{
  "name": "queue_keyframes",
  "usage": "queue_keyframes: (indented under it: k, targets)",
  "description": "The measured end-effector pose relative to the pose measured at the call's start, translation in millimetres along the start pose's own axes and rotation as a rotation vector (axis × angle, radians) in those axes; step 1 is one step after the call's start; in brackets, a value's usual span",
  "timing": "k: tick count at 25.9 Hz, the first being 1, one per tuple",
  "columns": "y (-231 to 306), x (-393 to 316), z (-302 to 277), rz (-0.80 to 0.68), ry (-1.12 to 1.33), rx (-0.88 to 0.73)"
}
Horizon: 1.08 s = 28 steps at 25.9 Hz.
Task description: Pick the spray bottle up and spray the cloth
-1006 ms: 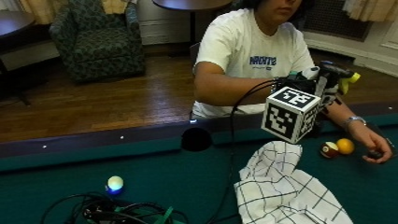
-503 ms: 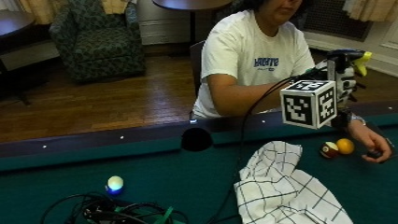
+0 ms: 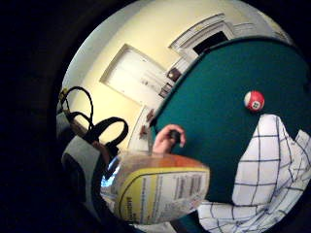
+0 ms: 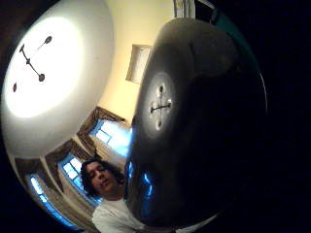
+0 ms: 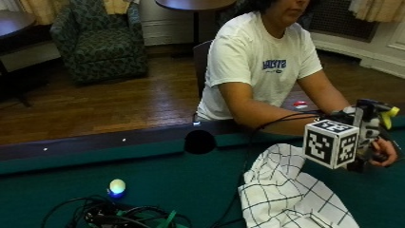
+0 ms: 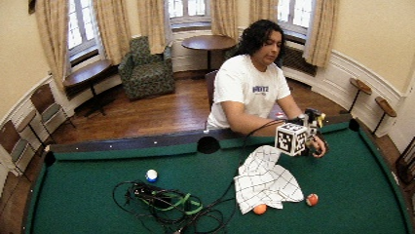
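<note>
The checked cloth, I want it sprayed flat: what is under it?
The checked cloth lies rumpled on the green felt of the pool table. An orange ball sits at its near edge. Anything beneath its folds is covered and cannot be seen.

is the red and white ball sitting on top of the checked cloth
No, the red-and-white striped billiard ball lies on the bare green felt of the pool table, beside the white checked cloth, not on it.

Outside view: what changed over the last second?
The gloved hand, holding the bottle, rose slightly and drifted away from the cloth, then dropped low beside the bare hand. The grip on the bottle is unchanged. The cloth, bare hand and lit ball stayed put.
</note>
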State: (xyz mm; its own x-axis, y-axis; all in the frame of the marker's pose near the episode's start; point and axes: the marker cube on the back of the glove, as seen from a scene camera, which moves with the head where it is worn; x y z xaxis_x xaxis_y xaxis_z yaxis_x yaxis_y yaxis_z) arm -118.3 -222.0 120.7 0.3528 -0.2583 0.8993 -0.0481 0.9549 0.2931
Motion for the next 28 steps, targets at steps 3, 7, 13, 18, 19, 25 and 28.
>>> queue_keyframes:
  k: [3,7,13,18,19,25,28]
  targets:
    - [-3,30,8,0.041,-0.001,0.011]
    - [-3,61,17,0.075,-0.004,-0.004]
    - [0,91,37,0.076,0.013,-0.026]
    - [3,105,51,0.057,0.04,-0.007]
    - [3,106,53,0.046,0.051,0.002]
    - [-9,110,65,0.008,0.099,-0.006]
    - [-19,115,66,0.015,0.078,0.006]
